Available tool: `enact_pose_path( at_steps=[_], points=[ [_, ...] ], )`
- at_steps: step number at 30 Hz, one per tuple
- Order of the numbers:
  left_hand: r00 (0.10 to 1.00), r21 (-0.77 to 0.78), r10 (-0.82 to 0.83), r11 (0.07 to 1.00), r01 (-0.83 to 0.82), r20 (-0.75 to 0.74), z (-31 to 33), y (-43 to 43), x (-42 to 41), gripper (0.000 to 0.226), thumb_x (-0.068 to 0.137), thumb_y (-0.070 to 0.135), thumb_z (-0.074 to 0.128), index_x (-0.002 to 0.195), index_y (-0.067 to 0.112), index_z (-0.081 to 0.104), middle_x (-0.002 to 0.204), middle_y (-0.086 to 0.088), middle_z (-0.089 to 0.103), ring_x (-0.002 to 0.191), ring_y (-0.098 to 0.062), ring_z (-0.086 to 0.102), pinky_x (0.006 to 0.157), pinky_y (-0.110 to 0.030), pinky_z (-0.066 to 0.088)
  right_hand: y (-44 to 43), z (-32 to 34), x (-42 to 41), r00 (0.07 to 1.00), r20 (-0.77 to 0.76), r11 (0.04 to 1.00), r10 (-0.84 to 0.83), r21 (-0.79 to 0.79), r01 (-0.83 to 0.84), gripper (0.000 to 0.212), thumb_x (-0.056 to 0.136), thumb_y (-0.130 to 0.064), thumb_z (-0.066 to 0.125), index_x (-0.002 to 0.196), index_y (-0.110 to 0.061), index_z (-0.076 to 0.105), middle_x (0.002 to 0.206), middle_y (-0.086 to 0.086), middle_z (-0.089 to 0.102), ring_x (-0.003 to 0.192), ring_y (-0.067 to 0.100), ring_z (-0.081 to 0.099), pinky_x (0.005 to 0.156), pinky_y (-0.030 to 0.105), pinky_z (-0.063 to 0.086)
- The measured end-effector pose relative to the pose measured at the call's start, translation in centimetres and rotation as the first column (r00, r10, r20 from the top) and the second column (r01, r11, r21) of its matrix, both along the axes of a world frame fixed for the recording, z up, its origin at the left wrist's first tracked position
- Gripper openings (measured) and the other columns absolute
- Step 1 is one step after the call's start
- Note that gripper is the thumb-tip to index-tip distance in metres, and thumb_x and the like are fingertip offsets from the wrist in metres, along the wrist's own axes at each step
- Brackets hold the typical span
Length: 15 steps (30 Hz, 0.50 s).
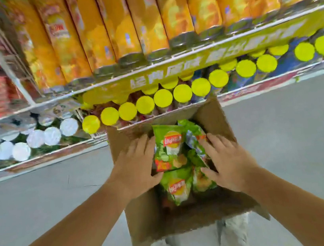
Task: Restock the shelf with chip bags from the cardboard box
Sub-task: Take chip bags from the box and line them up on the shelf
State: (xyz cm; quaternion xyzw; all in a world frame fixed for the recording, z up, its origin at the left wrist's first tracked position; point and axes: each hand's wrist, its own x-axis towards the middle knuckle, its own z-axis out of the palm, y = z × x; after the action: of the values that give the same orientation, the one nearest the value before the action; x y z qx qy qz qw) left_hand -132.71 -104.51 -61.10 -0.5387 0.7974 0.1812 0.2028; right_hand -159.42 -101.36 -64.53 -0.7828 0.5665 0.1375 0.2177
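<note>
An open cardboard box (147, 220) stands on the floor in front of the shelf, with several green chip bags inside. The top green bag (171, 150) lies face up, another green bag (178, 185) sits below it, and more bags (194, 137) are bunched to the right. My left hand (135, 164) reaches into the box with fairly straight fingers along the top bag's left edge and its thumb at the bag's lower left corner. My right hand (225, 162) lies spread over the bags on the right side. Neither hand has lifted a bag.
The lower shelf (256, 86) just beyond the box holds chip cans with yellow lids (163, 98), and cans with silver lids (35, 138) stand to the left. The upper shelf carries tall orange cans (142, 21). Grey floor lies on both sides of the box. My shoes show below it.
</note>
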Motion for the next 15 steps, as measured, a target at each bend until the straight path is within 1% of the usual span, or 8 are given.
enact_pose_path(
  at_steps=[2, 4, 6, 8, 9, 11, 13, 15],
  points=[
    [0.999, 0.037, 0.032, 0.999, -0.033, 0.024, -3.4, 0.0, -0.3, 0.097, 0.09, 0.063, 0.053, 0.16, 0.02, 0.001, 0.166, -0.006, 0.01, 0.15, -0.028, 0.017, 0.115, -0.046, 0.029, 0.8, -3.3, 0.2, 1.0, 0.023, 1.0, -0.016, 0.014, 0.016, 0.083, 0.088, -0.063, 0.029, 0.156, -0.016, 0.036, 0.154, 0.014, 0.047, 0.138, 0.036, 0.049, 0.106, 0.049, 0.048],
    [0.998, 0.05, 0.051, 0.997, -0.053, 0.035, -7.3, 0.1, -0.1, 0.097, 0.089, 0.063, 0.053, 0.159, 0.02, 0.002, 0.165, -0.006, 0.013, 0.148, -0.027, 0.022, 0.111, -0.047, 0.036, 1.5, -6.2, 0.2, 0.999, 0.032, 0.999, -0.034, 0.029, 0.033, 0.08, 0.092, -0.063, 0.029, 0.159, -0.019, 0.029, 0.16, 0.011, 0.038, 0.146, 0.033, 0.038, 0.113, 0.047, 0.043],
    [0.995, 0.075, 0.088, 0.993, -0.091, 0.04, -11.1, -0.1, 0.1, 0.099, 0.088, 0.065, 0.054, 0.158, 0.018, 0.004, 0.163, -0.006, 0.018, 0.146, -0.026, 0.026, 0.11, -0.045, 0.039, 1.9, -9.0, -0.2, 0.998, 0.037, 0.997, -0.057, 0.058, 0.055, 0.077, 0.096, -0.063, 0.031, 0.161, -0.023, 0.019, 0.166, 0.006, 0.025, 0.152, 0.027, 0.024, 0.119, 0.044, 0.034],
    [0.985, 0.124, 0.167, 0.977, -0.171, 0.037, -14.5, -0.4, -0.2, 0.101, 0.088, 0.066, 0.056, 0.158, 0.017, 0.003, 0.16, -0.005, 0.021, 0.143, -0.027, 0.031, 0.108, -0.044, 0.041, 2.2, -11.3, -0.6, 0.996, 0.03, 0.991, -0.078, 0.11, 0.075, 0.078, 0.099, -0.065, 0.031, 0.163, -0.027, 0.007, 0.17, 0.002, 0.013, 0.156, 0.023, 0.013, 0.123, 0.041, 0.025],
    [0.972, 0.152, 0.232, 0.96, -0.233, 0.026, -16.0, -0.7, -0.4, 0.103, 0.087, 0.066, 0.058, 0.158, 0.016, 0.003, 0.159, -0.005, 0.023, 0.142, -0.029, 0.033, 0.108, -0.045, 0.042, 2.3, -12.3, -0.8, 0.996, 0.026, 0.989, -0.086, 0.126, 0.082, 0.078, 0.1, -0.066, 0.03, 0.163, -0.027, 0.004, 0.17, 0.001, 0.01, 0.156, 0.022, 0.01, 0.124, 0.04, 0.022],
    [0.908, 0.209, 0.417, 0.891, -0.402, -0.033, -18.7, -1.3, -0.9, 0.106, 0.086, 0.063, 0.064, 0.158, 0.013, 0.005, 0.157, -0.008, 0.026, 0.141, -0.032, 0.036, 0.109, -0.046, 0.04, 2.3, -13.8, -0.9, 0.994, 0.031, 0.985, -0.106, 0.137, 0.101, 0.079, 0.1, -0.066, 0.03, 0.163, -0.029, 0.001, 0.17, -0.001, 0.007, 0.156, 0.021, 0.008, 0.124, 0.039, 0.019],
    [0.79, 0.271, 0.602, 0.785, -0.557, -0.119, -21.0, -1.9, -1.5, 0.104, 0.085, 0.055, 0.072, 0.157, 0.01, 0.012, 0.156, -0.012, 0.029, 0.14, -0.035, 0.039, 0.109, -0.045, 0.037, 2.3, -15.0, -0.8, 0.99, 0.05, 0.981, -0.135, 0.146, 0.126, 0.079, 0.1, -0.066, 0.031, 0.163, -0.03, 0.001, 0.17, -0.002, 0.008, 0.156, 0.02, 0.007, 0.124, 0.039, 0.019],
    [0.676, 0.324, 0.714, 0.693, -0.644, -0.184, -22.9, -2.5, -2.1, 0.094, 0.083, 0.047, 0.077, 0.15, 0.008, 0.024, 0.15, -0.013, 0.035, 0.135, -0.034, 0.044, 0.104, -0.04, 0.04, 2.3, -16.0, -0.8, 0.986, 0.068, 0.977, -0.155, 0.159, 0.142, 0.079, 0.099, -0.067, 0.032, 0.162, -0.029, 0.003, 0.17, -0.002, 0.009, 0.156, 0.02, 0.008, 0.125, 0.04, 0.021]
  ],
)
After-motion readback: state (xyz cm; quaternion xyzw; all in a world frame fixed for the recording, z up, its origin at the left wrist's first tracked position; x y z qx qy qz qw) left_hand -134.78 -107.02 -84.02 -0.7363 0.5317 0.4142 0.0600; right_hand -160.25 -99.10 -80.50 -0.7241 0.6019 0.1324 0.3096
